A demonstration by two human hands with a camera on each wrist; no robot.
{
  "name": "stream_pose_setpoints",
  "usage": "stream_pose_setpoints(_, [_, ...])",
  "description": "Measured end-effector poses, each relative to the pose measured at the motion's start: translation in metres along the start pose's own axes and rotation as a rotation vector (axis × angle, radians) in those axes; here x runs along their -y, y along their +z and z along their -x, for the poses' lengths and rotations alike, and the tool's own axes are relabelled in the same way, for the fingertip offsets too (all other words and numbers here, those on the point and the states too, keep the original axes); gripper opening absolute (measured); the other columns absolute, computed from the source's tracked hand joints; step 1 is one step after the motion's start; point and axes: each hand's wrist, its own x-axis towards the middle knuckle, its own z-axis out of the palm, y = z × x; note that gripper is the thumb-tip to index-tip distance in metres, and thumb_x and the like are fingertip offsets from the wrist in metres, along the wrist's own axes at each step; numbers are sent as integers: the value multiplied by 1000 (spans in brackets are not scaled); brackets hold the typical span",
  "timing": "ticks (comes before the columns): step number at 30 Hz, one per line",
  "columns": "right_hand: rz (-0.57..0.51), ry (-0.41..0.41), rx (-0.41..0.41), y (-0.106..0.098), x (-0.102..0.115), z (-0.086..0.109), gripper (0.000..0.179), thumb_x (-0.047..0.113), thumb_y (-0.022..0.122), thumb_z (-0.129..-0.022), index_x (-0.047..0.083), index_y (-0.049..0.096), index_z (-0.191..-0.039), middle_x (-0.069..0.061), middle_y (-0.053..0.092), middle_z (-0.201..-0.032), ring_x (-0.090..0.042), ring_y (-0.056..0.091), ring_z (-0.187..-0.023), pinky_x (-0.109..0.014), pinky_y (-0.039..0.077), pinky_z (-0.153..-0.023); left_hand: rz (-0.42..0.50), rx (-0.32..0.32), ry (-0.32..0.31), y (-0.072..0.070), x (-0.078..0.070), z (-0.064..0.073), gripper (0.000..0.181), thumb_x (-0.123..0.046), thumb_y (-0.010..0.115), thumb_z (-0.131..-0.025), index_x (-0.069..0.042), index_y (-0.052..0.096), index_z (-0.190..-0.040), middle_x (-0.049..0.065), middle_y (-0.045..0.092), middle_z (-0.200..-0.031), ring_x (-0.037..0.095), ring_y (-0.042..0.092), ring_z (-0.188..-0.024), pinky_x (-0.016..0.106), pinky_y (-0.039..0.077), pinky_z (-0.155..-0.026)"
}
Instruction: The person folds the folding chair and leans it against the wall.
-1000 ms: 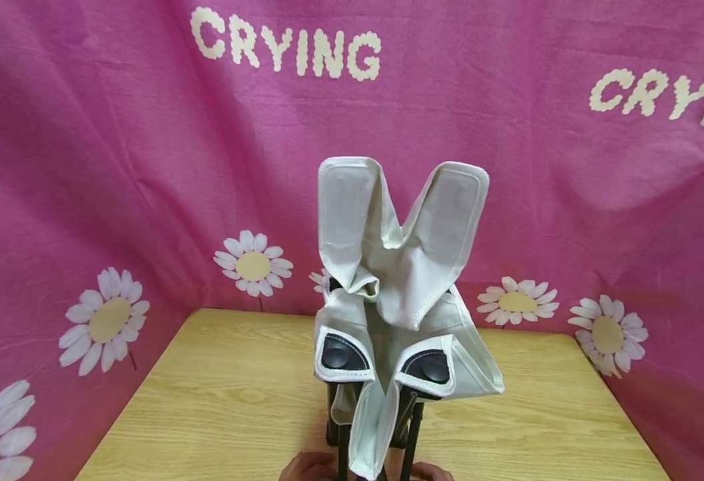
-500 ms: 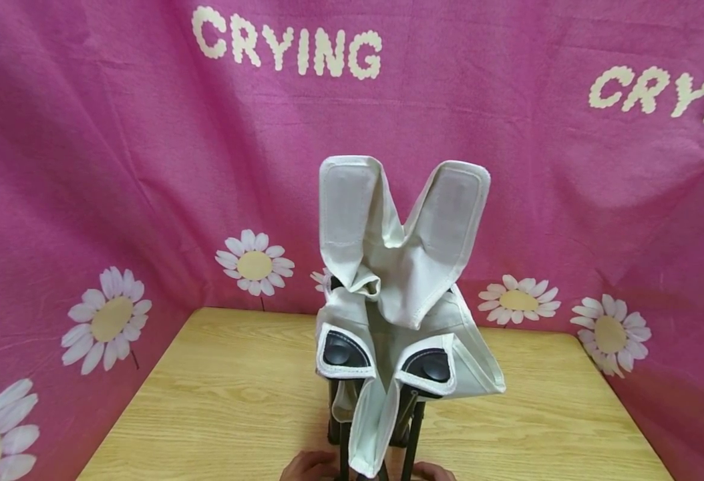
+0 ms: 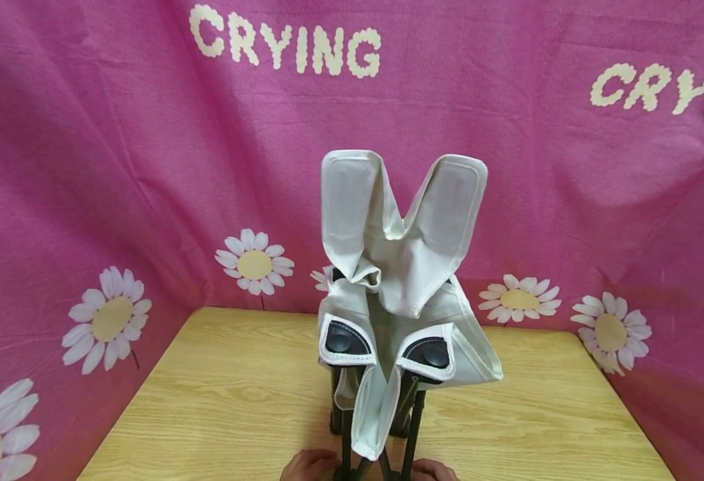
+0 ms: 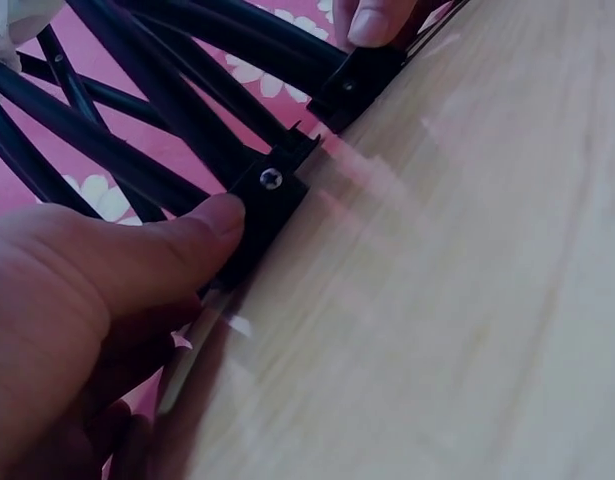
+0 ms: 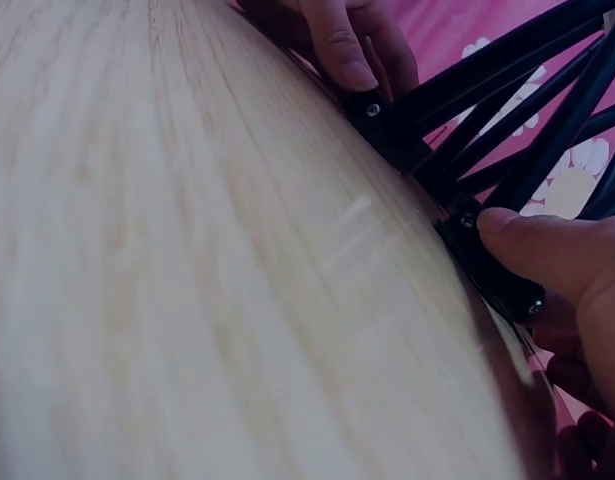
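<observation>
A folded camp chair stands upright on the table in the head view, its cream fabric (image 3: 400, 267) bunched, with two flaps pointing up and black corner pockets facing me. Thin black legs (image 3: 413, 427) come down below the fabric, close together. At the lower edge, my left hand (image 3: 310, 465) grips the left near foot; in the left wrist view its thumb presses the black plastic foot joint (image 4: 272, 195). My right hand (image 3: 433, 469) holds the other near foot, thumb on the joint (image 5: 477, 240) in the right wrist view. Fingers behind the joints are partly hidden.
The wooden table (image 3: 238, 387) extends to both sides of the chair. A pink cloth (image 3: 268, 147) with daisies and lettering hangs behind it and along the left and right sides.
The chair has shifted slightly away from me over the last half second, its fabric and feet sitting a little higher in the head view. Both hands keep their hold at the near feet.
</observation>
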Motion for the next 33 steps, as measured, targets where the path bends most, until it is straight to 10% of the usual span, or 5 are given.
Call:
stream_pose_setpoints(4, [39, -59, -49, -5, 7, -3, 35, 19, 77, -68, 35, 66, -97, 22, 52, -106, -1, 51, -89, -19, 43, -69, -28, 25, -45, 23, 13, 13, 21, -34, 62, -82, -21, 68, -98, -7, 58, -101, 8, 51, -93, 26, 42, -73])
stream_pose_setpoints(17, [85, -15, -97, -30, 50, -19, 23, 15, 77, -65, 23, 65, -82, 15, 56, -93, -2, 51, -81, -21, 43, -63, -45, 108, -232, 13, 1, 7, 29, -49, 61, -79, -28, 68, -98, -13, 60, -97, 6, 52, -90, 28, 42, -71])
stream_pose_setpoints(33, [221, -121, -42, -35, 47, -22, 22, 27, 75, -69, 20, 64, -87, 12, 57, -95, -8, 53, -85, -26, 44, -68, -187, -14, -192, 22, 1, 8, 27, -52, 64, -74, -35, 67, -94, -20, 58, -97, 1, 50, -91, 28, 33, -78])
